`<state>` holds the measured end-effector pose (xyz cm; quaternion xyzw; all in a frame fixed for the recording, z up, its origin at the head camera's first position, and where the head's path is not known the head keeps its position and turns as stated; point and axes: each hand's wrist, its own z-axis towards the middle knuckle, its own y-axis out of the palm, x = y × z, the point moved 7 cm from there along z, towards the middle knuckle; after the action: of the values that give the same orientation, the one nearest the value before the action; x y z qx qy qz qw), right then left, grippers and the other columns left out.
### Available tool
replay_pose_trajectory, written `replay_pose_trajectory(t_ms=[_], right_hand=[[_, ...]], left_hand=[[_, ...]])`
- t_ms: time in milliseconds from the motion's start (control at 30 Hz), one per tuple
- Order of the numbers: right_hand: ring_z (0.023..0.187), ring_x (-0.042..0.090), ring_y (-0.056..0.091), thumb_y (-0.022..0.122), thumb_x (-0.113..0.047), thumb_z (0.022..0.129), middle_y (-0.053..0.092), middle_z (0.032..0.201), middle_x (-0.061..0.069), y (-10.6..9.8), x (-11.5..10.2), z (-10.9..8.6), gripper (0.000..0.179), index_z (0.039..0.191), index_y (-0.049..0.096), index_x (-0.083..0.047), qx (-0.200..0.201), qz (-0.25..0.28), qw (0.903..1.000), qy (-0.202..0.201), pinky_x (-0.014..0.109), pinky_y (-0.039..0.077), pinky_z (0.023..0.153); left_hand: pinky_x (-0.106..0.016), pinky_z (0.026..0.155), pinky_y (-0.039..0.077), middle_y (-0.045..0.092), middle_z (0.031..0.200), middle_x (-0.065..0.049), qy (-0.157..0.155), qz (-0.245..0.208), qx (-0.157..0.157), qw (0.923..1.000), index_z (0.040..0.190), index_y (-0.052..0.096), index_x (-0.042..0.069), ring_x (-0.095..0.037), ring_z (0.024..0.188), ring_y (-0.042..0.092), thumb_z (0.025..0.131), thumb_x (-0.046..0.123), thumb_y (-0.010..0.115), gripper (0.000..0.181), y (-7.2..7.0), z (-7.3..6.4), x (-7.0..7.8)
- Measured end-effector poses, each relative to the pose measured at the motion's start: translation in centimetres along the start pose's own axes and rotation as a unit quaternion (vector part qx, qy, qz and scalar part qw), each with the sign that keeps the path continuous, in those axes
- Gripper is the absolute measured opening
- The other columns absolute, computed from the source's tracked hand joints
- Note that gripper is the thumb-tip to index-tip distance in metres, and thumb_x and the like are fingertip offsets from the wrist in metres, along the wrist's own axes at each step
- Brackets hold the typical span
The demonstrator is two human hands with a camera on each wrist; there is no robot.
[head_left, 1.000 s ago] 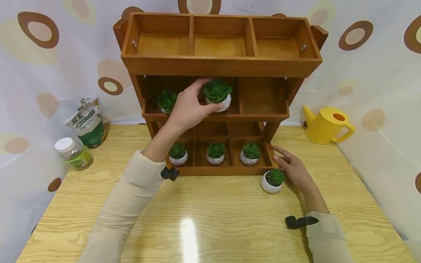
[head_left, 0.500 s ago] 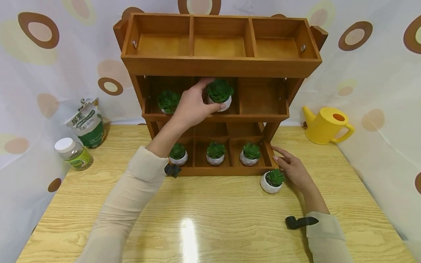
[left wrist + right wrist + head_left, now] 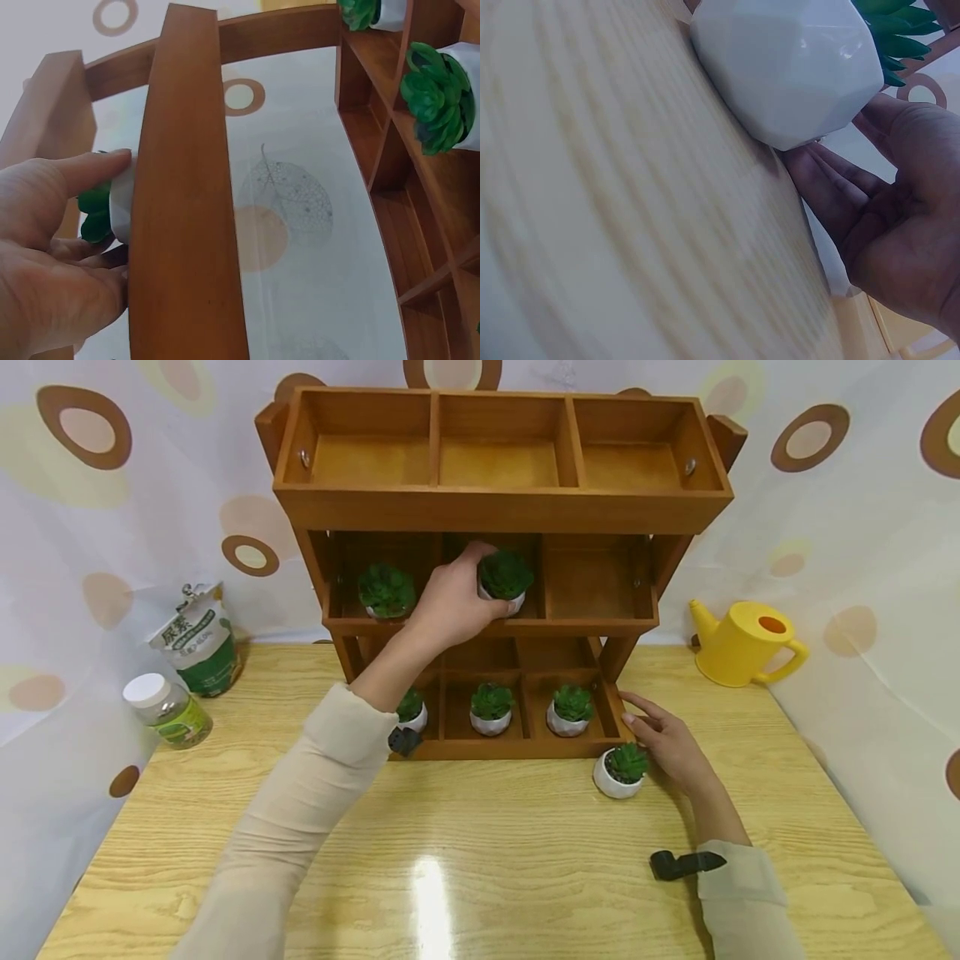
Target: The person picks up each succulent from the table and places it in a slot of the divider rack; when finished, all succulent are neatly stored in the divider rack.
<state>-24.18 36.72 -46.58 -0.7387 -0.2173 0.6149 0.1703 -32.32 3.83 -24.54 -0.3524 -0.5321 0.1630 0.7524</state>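
My left hand (image 3: 453,602) grips a small potted succulent (image 3: 506,575) by its white pot, in the middle compartment of the wooden rack's (image 3: 502,512) middle tier. In the left wrist view, the rack's front board partly hides that pot (image 3: 122,201), between thumb and fingers. Beside the rack's lower right corner, my right hand (image 3: 670,745) rests with its fingers against the bottom tier's end. Close to that hand, another potted succulent (image 3: 619,772) stands on the table; its faceted white pot (image 3: 791,67) fills the top of the right wrist view.
One succulent (image 3: 386,590) sits in the middle tier's left compartment. The bottom tier holds several more, including a central one (image 3: 491,708). At left stand a white-lidded jar (image 3: 168,710) and a clipped pouch (image 3: 201,643). A yellow watering can (image 3: 746,646) stands right.
My left hand has moved slightly right and deeper into the middle compartment with the succulent. The right hand has stayed in place.
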Motion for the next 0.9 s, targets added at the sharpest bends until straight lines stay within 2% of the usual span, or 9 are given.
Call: replay_pose_trajectory(t_ms=[100,167,400,700,900], right_hand=[[0.139,0.042,0.049,0.047,-0.051,0.105,0.043,0.157,0.023,0.04,0.13,0.1,0.062,0.161,0.03,-0.031,-0.001,0.004,1.0,0.001,0.052,0.044,0.11],[0.139,0.043,0.049,0.047,-0.051,0.105,0.043,0.157,0.023,0.04,0.18,0.13,0.062,0.161,0.029,-0.031,-0.001,0.005,1.0,0.001,0.055,0.043,0.111],[0.138,0.041,0.05,0.045,-0.05,0.106,0.044,0.156,0.023,-0.06,0.08,0.28,0.061,0.161,0.03,-0.03,0.002,-0.004,1.0,0.001,0.046,0.045,0.107],[0.14,0.043,0.047,0.046,-0.049,0.106,0.041,0.159,0.023,0.02,0.04,0.24,0.061,0.161,0.029,-0.03,-0.001,0.001,1.0,0.007,0.056,0.041,0.112],[0.138,0.042,0.05,0.046,-0.049,0.106,0.043,0.157,0.022,-0.01,0.13,0.08,0.061,0.161,0.029,-0.031,0.0,0.001,1.0,0.006,0.051,0.044,0.11]], left_hand=[[-0.042,0.105,0.051,0.059,0.141,-0.009,-0.004,0.006,-0.009,0.9999,0.15,0.041,0.015,-0.028,0.127,0.06,0.091,0.033,0.077,0.072,0.39,0.02,-0.01],[-0.042,0.105,0.051,0.058,0.141,-0.009,-0.001,0.009,-0.012,0.9999,0.151,0.04,0.014,-0.028,0.127,0.06,0.092,0.031,0.076,0.071,0.6,0.07,0.09],[-0.041,0.106,0.051,0.057,0.144,-0.01,0.004,0.023,-0.021,0.9995,0.153,0.037,0.014,-0.028,0.129,0.059,0.092,0.031,0.075,0.074,0.81,0.19,0.29],[-0.045,0.107,0.049,0.05,0.153,-0.008,0.009,0.023,-0.034,0.9991,0.159,0.032,0.02,-0.031,0.131,0.057,0.093,0.03,0.075,0.079,0.83,0.0,0.23],[-0.046,0.109,0.048,0.046,0.158,-0.005,0.014,0.027,-0.035,0.9989,0.159,0.032,0.022,-0.03,0.133,0.056,0.093,0.03,0.075,0.08,0.77,-0.34,0.32]])
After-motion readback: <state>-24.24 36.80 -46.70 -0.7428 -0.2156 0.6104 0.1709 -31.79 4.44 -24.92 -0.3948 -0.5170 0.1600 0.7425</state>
